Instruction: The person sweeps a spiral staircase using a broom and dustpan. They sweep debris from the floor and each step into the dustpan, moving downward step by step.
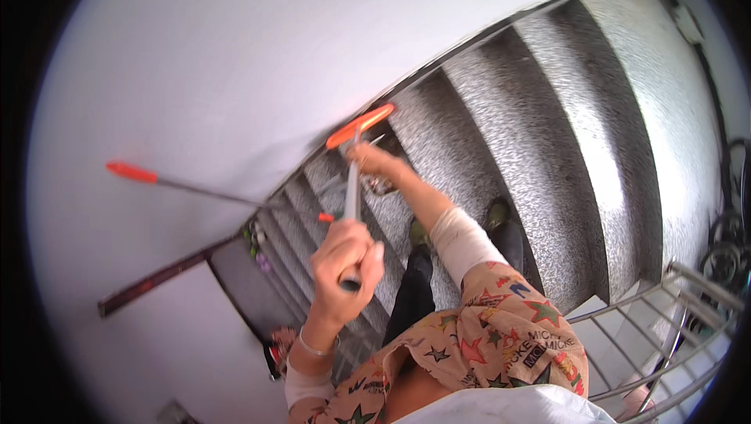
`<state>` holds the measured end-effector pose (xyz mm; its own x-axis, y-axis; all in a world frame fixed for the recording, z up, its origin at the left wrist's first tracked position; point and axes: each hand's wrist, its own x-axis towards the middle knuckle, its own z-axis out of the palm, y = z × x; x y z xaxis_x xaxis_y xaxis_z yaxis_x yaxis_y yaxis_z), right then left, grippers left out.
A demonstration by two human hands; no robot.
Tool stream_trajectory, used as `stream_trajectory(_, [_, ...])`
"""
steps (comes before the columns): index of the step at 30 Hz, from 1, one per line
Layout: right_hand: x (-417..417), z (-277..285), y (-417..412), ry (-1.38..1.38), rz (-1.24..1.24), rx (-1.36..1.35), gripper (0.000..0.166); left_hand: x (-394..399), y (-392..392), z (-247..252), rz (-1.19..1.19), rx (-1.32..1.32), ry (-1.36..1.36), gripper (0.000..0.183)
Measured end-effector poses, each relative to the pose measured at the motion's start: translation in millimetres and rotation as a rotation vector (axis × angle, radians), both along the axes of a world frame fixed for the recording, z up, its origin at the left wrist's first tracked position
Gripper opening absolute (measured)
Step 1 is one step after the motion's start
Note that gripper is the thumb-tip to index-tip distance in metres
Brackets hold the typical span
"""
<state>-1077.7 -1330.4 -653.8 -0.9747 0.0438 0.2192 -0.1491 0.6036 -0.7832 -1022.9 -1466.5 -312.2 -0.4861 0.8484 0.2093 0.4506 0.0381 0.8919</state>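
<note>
A pale-shafted broom (352,192) runs away from me, with its orange head (360,126) against the stair's wall side. My left hand (347,262), with a bracelet at the wrist, is closed around the upper end of the shaft. Lower down, close to the head, my right hand (371,159) grips the same shaft. Small debris (378,184) shows just below my right hand, partly hidden; whether it lies in a pan or on the step cannot be told. A second tool's dark stick (214,193), with a red grip (132,172), slants in from the left.
Speckled stone steps (528,113) fan around a turn beside a white wall (193,72). My shoes (497,213) are on the treads. A metal railing (622,306) stands at the lower right, with wheeled objects (721,254) beyond. Several small coloured items (258,245) lie lower down.
</note>
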Motion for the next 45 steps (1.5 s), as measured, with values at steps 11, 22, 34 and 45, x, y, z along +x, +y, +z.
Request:
stream_trajectory(11, [189.2, 303.4, 193.6, -0.207, -0.857, 0.613, 0.012, -5.5, 53.6, 90.0, -0.322, 0.701, -0.238, 0.024])
stream_trajectory(22, [317.6, 308.2, 317.6, -0.054, -1.132, 0.612, 0.005, 86.2, 214.3, 120.9, -0.604, 0.811, -0.298, 0.019])
stream_trajectory(34, [486.2, 161.3, 279.4, 0.073, -1.745, 0.443, 0.012, 207.9, 335.3, 38.1, -0.891, 0.506, -0.448, 0.017])
stream_trajectory(45, [710.4, 127.4, 84.3, -0.631, -2.32, 0.528, 0.015, 443.5, 393.2, 9.4, -1.63, -0.054, -0.924, 0.034])
